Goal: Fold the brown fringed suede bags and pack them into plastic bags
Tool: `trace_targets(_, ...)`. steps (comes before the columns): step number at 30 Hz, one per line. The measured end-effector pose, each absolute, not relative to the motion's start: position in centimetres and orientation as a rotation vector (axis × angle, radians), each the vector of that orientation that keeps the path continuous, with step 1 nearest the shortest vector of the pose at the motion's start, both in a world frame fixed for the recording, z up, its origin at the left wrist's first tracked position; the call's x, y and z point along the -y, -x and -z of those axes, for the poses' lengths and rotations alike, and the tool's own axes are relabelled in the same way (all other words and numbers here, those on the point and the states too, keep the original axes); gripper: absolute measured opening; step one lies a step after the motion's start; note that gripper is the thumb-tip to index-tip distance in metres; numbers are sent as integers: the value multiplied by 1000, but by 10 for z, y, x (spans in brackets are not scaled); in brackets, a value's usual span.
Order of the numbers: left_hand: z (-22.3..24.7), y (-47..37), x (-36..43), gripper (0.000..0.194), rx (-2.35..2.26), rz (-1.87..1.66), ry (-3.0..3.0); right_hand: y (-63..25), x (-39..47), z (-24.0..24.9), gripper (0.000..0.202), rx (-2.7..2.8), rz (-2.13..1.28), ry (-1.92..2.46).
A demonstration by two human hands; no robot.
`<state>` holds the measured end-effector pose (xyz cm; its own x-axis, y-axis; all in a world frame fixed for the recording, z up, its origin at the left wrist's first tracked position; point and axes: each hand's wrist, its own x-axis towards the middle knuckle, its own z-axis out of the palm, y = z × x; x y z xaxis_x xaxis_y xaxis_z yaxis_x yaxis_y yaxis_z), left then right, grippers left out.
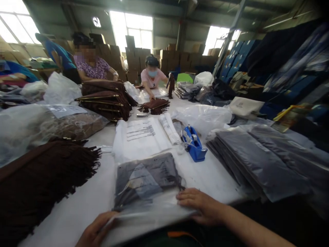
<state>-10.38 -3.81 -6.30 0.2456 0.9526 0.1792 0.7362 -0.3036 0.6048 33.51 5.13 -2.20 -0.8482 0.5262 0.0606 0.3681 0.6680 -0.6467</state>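
Observation:
A clear plastic bag (pixel 146 185) with a dark brown fringed bag inside lies on the white table (pixel 84 202) right in front of me. My left hand (pixel 96 230) holds the bag's near left edge, thumb on top. My right hand (pixel 199 204) lies flat on the near right corner, fingers spread and pressing it down. Under the far end of the bag is a stack of empty printed plastic bags (pixel 142 135).
A blue tape dispenser (pixel 194 144) stands just right of the bags. Packed grey bags (pixel 259 161) are stacked at right, brown fringed bags (pixel 38 178) piled at left. Two people work at the table's far end beside more fringed bags (pixel 108 99).

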Motion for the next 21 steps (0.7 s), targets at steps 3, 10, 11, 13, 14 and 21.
trace_targets(3,68,91,36,25,-1818,-864,-2048,-330,-51,52,37,2487,-796,756)
trace_targets(10,60,82,35,35,-2394,-705,-2056,-286,-27,68,33,2093,-607,1414)
trace_targets(11,53,83,32,34,-2431,-629,-2056,-280,-27,63,34,2080,-639,1549)
trace_targets(13,36,79,21,34,-2422,-572,-2162,-270,-29,53,35,2080,-669,1766)
trace_targets(14,28,74,14,35,-2365,-577,-2258,-267,-32,49,35,2100,-664,1816)
trace_targets(21,12,-7,-34,26,-1670,-461,-2459,-267,-43,47,35,2002,-796,1820)
